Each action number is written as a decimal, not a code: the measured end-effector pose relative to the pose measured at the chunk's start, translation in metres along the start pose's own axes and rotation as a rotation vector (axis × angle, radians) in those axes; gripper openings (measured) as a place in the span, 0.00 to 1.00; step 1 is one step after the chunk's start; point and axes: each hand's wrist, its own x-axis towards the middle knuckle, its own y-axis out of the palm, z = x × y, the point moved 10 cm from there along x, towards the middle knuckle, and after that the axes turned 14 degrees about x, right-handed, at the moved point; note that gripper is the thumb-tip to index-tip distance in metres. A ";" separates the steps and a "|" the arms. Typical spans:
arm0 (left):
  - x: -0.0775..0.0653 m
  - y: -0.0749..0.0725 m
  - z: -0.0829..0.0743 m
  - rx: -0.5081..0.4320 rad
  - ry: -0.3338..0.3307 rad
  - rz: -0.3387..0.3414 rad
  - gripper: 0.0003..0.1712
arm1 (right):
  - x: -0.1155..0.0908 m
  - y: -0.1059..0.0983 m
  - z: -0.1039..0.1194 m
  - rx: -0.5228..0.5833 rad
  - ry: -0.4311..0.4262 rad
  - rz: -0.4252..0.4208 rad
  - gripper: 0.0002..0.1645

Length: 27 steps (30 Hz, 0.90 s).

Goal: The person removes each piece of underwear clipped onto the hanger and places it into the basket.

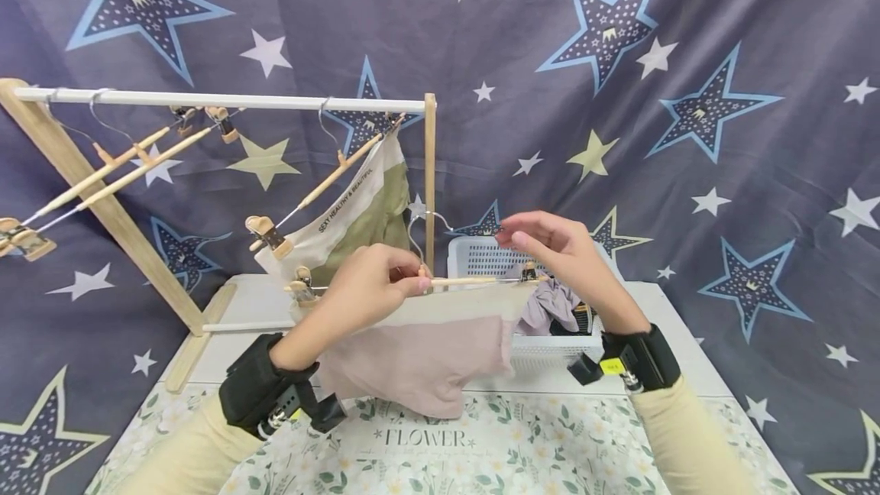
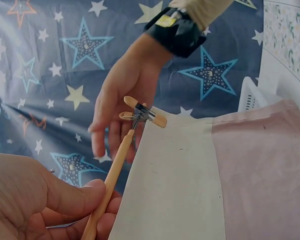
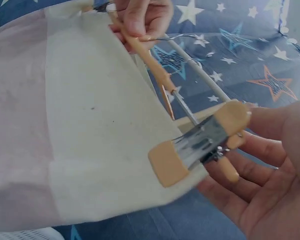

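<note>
My left hand (image 1: 371, 281) holds a wooden clip hanger (image 1: 469, 281) near its middle, thumb and fingers around the bar by the hook. From the hanger's clips hangs a pink garment with a broad cream waistband (image 1: 419, 357), above the table. In the right wrist view, a wooden-tipped clip (image 3: 202, 142) bites the corner of the cream band. My right hand (image 1: 560, 250) is beside that clip, its fingers loosely bent behind it and gripping nothing. The left-end clip (image 1: 302, 285) shows past my left wrist in the head view.
On the left stands a wooden rack with a white rail (image 1: 275, 101). It carries two bare clip hangers (image 1: 117, 166) and a green garment with a lettered cream band (image 1: 364, 212). Behind the held garment sits a white basket (image 1: 474, 250) with crumpled purple cloth (image 1: 550, 305).
</note>
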 end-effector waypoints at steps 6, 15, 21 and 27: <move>0.003 0.008 0.006 -0.029 -0.015 -0.012 0.07 | -0.026 -0.008 -0.012 -0.024 -0.012 -0.023 0.16; 0.009 0.015 0.014 -0.058 -0.019 -0.045 0.06 | -0.043 -0.009 -0.033 0.021 0.020 -0.071 0.19; 0.013 0.020 0.020 -0.014 -0.038 -0.085 0.06 | -0.044 -0.011 -0.039 0.013 0.017 -0.143 0.16; 0.015 0.023 0.023 -0.013 -0.069 -0.080 0.06 | -0.045 -0.012 -0.041 -0.024 0.006 -0.204 0.13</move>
